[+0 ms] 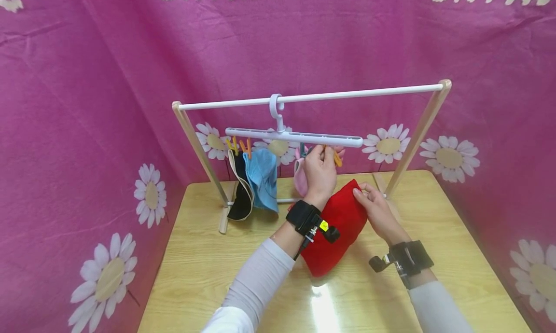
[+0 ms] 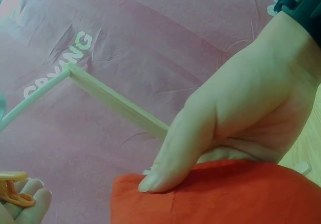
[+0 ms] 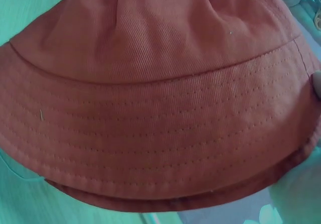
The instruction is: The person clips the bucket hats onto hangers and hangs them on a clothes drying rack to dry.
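Observation:
Just under the right part of the white hanger (image 1: pixel 299 137), my left hand (image 1: pixel 320 173) pinches an orange clothespin (image 1: pixel 337 158). This clothespin (image 2: pixel 16 191) also shows at the lower left of the left wrist view. My right hand (image 1: pixel 380 211) grips the edge of a red bucket hat (image 1: pixel 340 222), its thumb on top of the fabric. The hat hangs folded above the table; its stitched brim (image 3: pixel 165 123) fills the right wrist view. Partly hidden behind my left hand, a pink hat (image 1: pixel 300 177) hangs by a dark clothespin (image 1: pixel 302 150).
The hanger hooks over the white rod of a wooden-legged rack (image 1: pixel 369 94). At its left end hang a black hat (image 1: pixel 240 193) on a yellow clothespin and a blue hat (image 1: pixel 262 178) on an orange one. The wooden table (image 1: pixel 200 275) stands between pink flowered cloth walls.

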A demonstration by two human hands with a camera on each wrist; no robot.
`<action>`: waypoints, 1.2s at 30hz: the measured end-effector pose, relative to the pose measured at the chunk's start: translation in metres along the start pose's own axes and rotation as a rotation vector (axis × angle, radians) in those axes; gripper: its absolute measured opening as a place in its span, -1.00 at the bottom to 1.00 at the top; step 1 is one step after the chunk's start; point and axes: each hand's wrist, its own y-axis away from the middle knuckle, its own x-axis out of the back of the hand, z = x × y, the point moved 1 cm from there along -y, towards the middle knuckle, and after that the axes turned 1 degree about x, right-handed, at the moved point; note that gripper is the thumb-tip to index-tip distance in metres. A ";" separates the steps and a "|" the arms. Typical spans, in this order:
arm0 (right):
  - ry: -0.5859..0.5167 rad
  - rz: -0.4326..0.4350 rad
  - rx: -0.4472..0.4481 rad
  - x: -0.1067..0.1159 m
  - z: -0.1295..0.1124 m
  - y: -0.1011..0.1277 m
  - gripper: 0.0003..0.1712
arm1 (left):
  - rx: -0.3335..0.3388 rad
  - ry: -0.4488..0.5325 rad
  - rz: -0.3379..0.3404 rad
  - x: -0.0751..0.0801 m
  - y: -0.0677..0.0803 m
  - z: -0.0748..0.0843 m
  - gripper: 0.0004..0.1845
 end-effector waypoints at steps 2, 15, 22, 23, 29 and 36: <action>0.029 0.019 -0.003 -0.002 -0.004 -0.003 -0.94 | 0.005 -0.008 0.007 0.000 0.000 0.001 -0.70; 0.136 0.054 -0.005 -0.016 -0.032 -0.020 -0.94 | 0.028 -0.007 -0.002 0.001 -0.002 0.004 -0.70; 0.177 -0.003 0.030 -0.021 -0.041 -0.024 -0.87 | 0.077 -0.031 0.007 0.001 0.000 0.007 -0.69; 0.188 -0.006 0.038 -0.021 -0.042 -0.024 -0.87 | 0.084 -0.037 0.002 0.001 0.000 0.009 -0.69; 0.216 -0.008 0.047 -0.021 -0.049 -0.025 -0.87 | 0.113 -0.091 -0.019 0.001 0.002 0.015 -0.71; 0.183 -0.028 0.026 -0.026 -0.053 -0.030 -0.84 | 0.104 -0.282 -0.010 0.004 0.002 0.022 -0.68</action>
